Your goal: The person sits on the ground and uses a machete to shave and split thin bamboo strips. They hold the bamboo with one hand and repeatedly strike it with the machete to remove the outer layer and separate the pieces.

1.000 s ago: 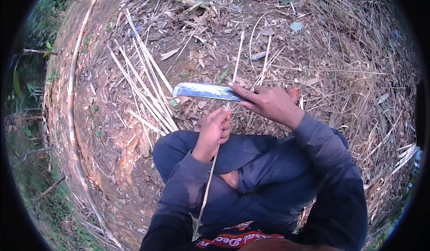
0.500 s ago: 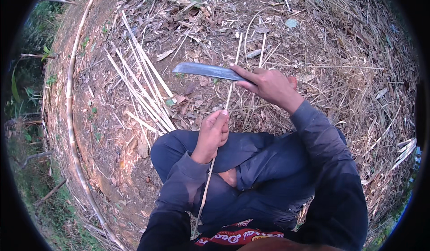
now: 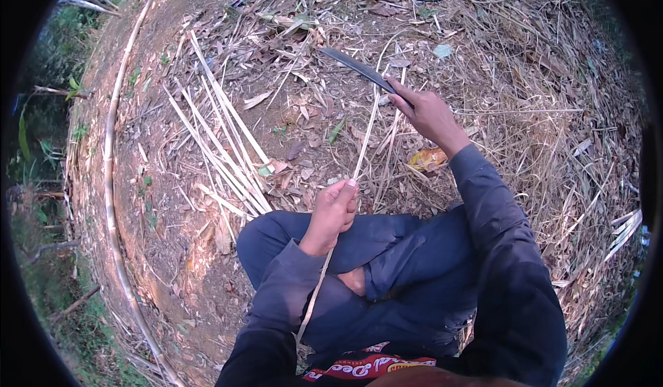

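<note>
My left hand [image 3: 334,214] is closed round a long, thin, pale strip of split bamboo [image 3: 365,138], thumb on top, just above my crossed legs. The strip's lower end runs down over my lap, and its upper part reaches away over the ground. Farther out and to the right, my right hand [image 3: 427,116] grips a long machete [image 3: 356,65]. Its dark blade points to the far left, tilted, and crosses over the far part of the strip. Whether blade and strip touch, I cannot tell. My fingers hide the handle.
Several pale split strips [image 3: 224,145] lie in a loose bundle left of my knee. A long bamboo pole [image 3: 109,159] lies along the left side. Dry leaves and shavings cover the ground, with dry grass [image 3: 532,145] on the right. A yellowish leaf [image 3: 427,158] lies below my right wrist.
My right hand has moved the machete farther away along the strip, and the blade has turned from nearly level to slanting up-left. My left hand keeps its hold, shifted slightly nearer.
</note>
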A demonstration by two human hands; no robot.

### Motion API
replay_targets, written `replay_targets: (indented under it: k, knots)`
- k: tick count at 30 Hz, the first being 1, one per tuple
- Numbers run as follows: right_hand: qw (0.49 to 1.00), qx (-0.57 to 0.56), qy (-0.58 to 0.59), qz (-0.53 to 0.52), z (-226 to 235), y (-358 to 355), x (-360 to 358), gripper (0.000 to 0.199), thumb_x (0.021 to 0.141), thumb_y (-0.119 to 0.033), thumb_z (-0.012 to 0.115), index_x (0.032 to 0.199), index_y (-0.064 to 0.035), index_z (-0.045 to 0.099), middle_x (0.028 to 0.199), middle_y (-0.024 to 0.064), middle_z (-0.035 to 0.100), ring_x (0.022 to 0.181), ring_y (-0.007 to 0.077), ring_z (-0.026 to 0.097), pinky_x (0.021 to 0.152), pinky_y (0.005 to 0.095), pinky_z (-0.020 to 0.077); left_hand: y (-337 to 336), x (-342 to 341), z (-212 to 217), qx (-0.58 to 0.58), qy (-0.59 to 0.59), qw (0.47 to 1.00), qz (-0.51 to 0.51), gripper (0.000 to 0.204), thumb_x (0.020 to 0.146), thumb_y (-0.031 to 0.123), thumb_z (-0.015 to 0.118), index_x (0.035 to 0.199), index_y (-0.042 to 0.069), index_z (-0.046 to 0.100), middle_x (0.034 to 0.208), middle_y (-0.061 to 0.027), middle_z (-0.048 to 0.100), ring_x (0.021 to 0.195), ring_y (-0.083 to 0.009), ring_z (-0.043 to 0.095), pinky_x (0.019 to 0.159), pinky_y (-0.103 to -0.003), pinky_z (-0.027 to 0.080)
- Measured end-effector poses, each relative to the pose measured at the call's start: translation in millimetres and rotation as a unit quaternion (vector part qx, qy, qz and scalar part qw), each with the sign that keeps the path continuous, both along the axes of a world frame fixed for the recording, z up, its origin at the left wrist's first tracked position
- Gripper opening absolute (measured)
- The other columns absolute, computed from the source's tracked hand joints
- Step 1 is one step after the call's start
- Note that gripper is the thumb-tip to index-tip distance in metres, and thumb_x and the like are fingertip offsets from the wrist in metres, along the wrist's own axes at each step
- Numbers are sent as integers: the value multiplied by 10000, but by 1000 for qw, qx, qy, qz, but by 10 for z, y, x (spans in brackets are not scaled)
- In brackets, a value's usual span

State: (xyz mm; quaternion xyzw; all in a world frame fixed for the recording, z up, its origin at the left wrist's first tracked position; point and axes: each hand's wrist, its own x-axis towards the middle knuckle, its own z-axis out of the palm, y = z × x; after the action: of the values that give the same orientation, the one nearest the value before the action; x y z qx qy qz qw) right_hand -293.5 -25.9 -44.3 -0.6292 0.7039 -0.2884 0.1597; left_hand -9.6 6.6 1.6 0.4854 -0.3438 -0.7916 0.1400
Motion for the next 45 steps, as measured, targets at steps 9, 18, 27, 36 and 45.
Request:
replay_targets:
  k: [9, 18, 27, 36, 45]
  knots:
    - [999, 13, 22, -46, -49, 1, 73, 469, 1012, -489, 495, 1446, -309, 507, 635, 152, 613, 607, 337, 660, 570, 461, 508, 81, 114, -20, -29, 2, 999, 18, 277, 1071, 294, 460, 872, 102, 477, 602, 86, 312, 430, -1, 228, 368, -203, 143]
    - [993, 4, -101, 56, 309, 185, 557, 457, 1002, -457, 543, 1416, -264, 551, 626, 179, 604, 563, 318, 637, 577, 438, 484, -128, 44, -67, -23, 15, 999, 25, 293, 1084, 317, 416, 996, 62, 531, 625, 53, 381, 430, -12, 263, 352, -191, 207]
    - [958, -65, 135, 243, 112, 409, 774, 572, 941, -569, 544, 1478, -396, 447, 639, 68, 564, 496, 247, 623, 443, 387, 484, -139, 49, -205, -19, 32, 998, 50, 218, 1088, 282, 404, 982, 108, 481, 608, 66, 330, 427, -26, 254, 354, -201, 192]
    - [1000, -2, 3, 27, -39, 55, 166, 498, 995, -473, 528, 1467, -322, 479, 659, 113, 596, 580, 308, 645, 547, 435, 511, -24, 143, -42, 18, 93, 996, 2, 219, 1091, 278, 396, 967, 113, 470, 615, 76, 277, 435, -22, 217, 359, -200, 175]
    - [961, -62, 121, 241, 227, 504, 809, 599, 934, -475, 603, 1497, -347, 442, 651, 53, 505, 491, 227, 562, 455, 379, 462, -97, 167, 48, 99, 150, 983, 34, 229, 1087, 270, 371, 944, 116, 462, 601, 69, 271, 423, -25, 211, 351, -198, 170]
